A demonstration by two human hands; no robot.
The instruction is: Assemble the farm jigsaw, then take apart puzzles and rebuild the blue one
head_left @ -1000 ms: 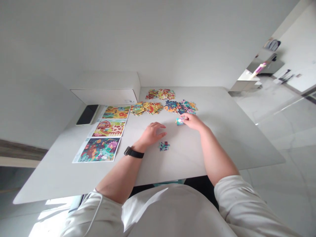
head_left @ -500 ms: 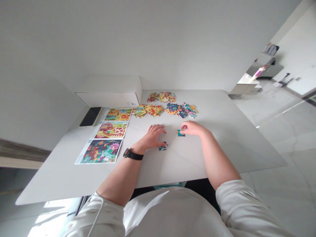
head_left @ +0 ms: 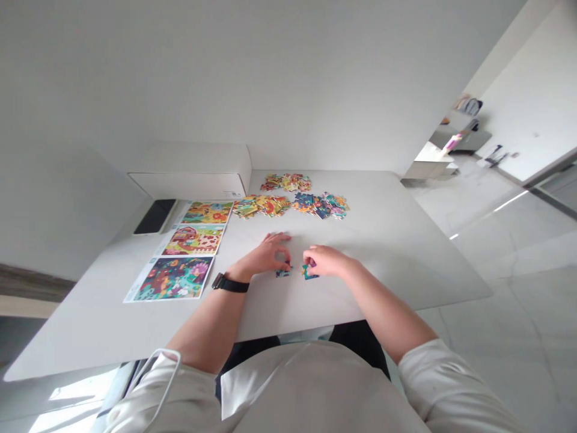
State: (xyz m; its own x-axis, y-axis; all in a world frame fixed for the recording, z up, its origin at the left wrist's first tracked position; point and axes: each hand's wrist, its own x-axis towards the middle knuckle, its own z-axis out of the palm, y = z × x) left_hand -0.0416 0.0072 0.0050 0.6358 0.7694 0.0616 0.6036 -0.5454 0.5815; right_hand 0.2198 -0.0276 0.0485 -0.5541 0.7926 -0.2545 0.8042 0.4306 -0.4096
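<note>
My left hand (head_left: 269,255), with a black watch on its wrist, has its thumb and index finger down on a dark blue and teal puzzle piece (head_left: 283,273) lying on the table. The other fingers arch out above. Just to the right, my right hand (head_left: 324,261) pinches a teal puzzle piece (head_left: 311,276) with a bit of orange at its left side. A narrow gap separates the two pieces. Beyond my hands lies a pile of dark blue and purple puzzle pieces (head_left: 321,205).
A yellow-orange pile of pieces (head_left: 262,205) and a red-yellow pile (head_left: 286,181) lie farther back. On the left are three picture sheets (head_left: 178,278), a phone (head_left: 155,216) and a white box (head_left: 187,185). The white table (head_left: 396,240) meets a wall behind.
My right hand has brought its puzzle piece left and nearer to me, close beside the left one. The left hand's index finger has curled down toward its piece. The view has shifted slightly.
</note>
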